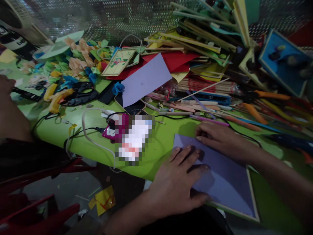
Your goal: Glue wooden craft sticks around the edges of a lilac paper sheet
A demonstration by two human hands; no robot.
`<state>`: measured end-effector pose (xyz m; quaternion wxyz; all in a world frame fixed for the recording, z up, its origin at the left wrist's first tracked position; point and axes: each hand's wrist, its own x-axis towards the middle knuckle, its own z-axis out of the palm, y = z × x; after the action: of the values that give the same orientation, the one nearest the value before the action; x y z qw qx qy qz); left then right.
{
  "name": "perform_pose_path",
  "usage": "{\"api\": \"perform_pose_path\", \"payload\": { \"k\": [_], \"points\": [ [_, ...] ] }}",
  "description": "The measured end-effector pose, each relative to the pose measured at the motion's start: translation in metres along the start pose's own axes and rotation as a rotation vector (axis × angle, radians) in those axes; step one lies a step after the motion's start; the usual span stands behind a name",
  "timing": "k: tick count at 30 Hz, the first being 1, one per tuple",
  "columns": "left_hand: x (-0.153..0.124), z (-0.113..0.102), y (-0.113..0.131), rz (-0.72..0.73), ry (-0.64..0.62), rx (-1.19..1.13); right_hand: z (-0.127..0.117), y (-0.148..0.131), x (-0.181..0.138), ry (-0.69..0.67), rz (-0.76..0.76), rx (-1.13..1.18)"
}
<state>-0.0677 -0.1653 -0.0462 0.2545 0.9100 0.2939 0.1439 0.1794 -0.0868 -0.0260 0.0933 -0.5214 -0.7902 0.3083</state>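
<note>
A purple sheet of paper (227, 176) lies on a flat panel with thin, pale wooden strips along its right and lower edges, at the near side of the green table. My left hand (179, 179) rests on the sheet's left part, palm down, with its fingers spread. At the sheet's far edge, my right hand (212, 135) has its fingers curled in and pressed together. Whatever may be between those fingers is hidden. Left of my hands lies a phone (135, 140) with a lit, blurred-out screen, against a pink-and-white item (116, 130).
Another purple sheet (146, 80) lies farther back. Wooden sticks and frames (202, 42) pile up at the back right. Paper flowers (80, 62), a yellow glue gun (57, 96) and black scissors (81, 93) are at left, near another person's arm (13, 111). Cables cross the table.
</note>
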Motion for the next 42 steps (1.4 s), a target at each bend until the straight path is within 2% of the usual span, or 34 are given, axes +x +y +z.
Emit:
{"api": "perform_pose_path", "payload": {
  "k": [12, 21, 27, 34, 42],
  "points": [
    [0.000, 0.000, 0.000, 0.018, 0.015, 0.016, 0.009, 0.000, 0.001, 0.029, 0.023, -0.068],
    [0.000, 0.001, 0.001, 0.008, 0.010, 0.033, -0.001, -0.002, 0.005, -0.018, -0.010, 0.006],
    [0.000, 0.000, 0.001, 0.007, 0.011, 0.029, 0.006, -0.004, 0.005, 0.018, 0.071, -0.066],
    [0.001, -0.001, 0.001, 0.014, -0.009, 0.024, 0.010, -0.008, 0.004, 0.041, 0.094, -0.074],
    [0.001, 0.000, 0.001, 0.003, -0.015, 0.021, 0.014, 0.006, 0.004, 0.084, 0.024, -0.065]
  ]
}}
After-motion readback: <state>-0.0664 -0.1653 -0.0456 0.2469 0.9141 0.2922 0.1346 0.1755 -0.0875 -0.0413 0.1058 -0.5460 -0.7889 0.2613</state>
